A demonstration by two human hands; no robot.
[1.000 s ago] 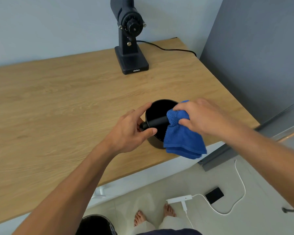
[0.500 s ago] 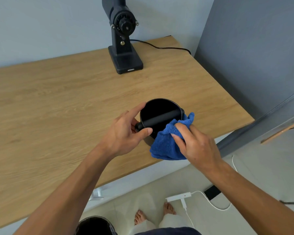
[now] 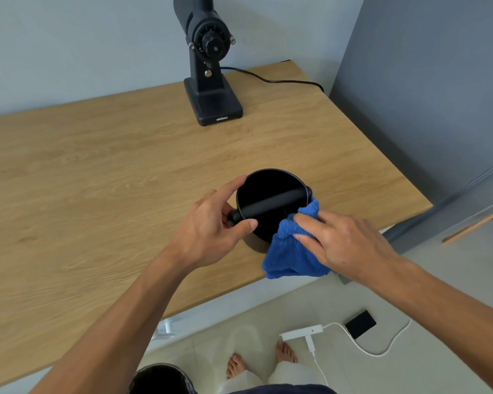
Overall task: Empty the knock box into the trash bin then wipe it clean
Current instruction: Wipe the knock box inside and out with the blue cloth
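A round black knock box (image 3: 271, 186) with a black bar across its mouth stands upright on the wooden table (image 3: 97, 194) near the front edge. My left hand (image 3: 211, 231) grips its left rim, thumb over the end of the bar. My right hand (image 3: 342, 245) presses a blue cloth (image 3: 291, 251) against the box's near right rim and outer wall. The cloth hangs down past the table edge. A black trash bin (image 3: 160, 379) stands on the floor below, only its rim showing.
A black coffee grinder (image 3: 211, 66) stands at the back of the table, its cable running right to the grey wall panel (image 3: 424, 95). On the floor lie a white power adapter with cable (image 3: 305, 332) and a black device (image 3: 360, 324). My bare feet are below.
My right hand with the cloth moved from the top of the bar down to the box's near right rim and side. My left hand kept its hold.
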